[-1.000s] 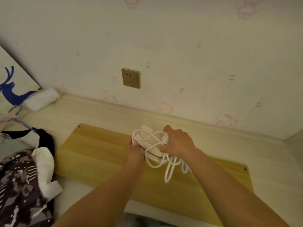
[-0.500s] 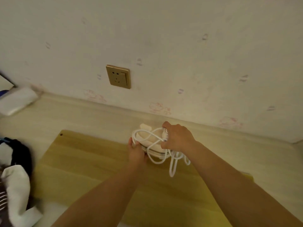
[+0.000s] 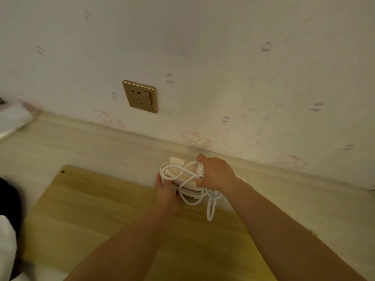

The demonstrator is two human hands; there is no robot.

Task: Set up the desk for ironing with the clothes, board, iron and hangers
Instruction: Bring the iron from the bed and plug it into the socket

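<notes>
The iron (image 3: 183, 175) is a small, cream-white unit with a pale peach upper body and a round dial at its right end. It sits at the far edge of the board (image 3: 105, 211), near the wall. A white cord (image 3: 189, 186) is looped loosely over and around it, with one loop hanging toward the near side. The board is a flat, light wooden panel lying on the desk (image 3: 81, 142), with a small hole in its far-left corner. Dark and white clothes (image 3: 8, 226) lie blurred at the left edge.
</notes>
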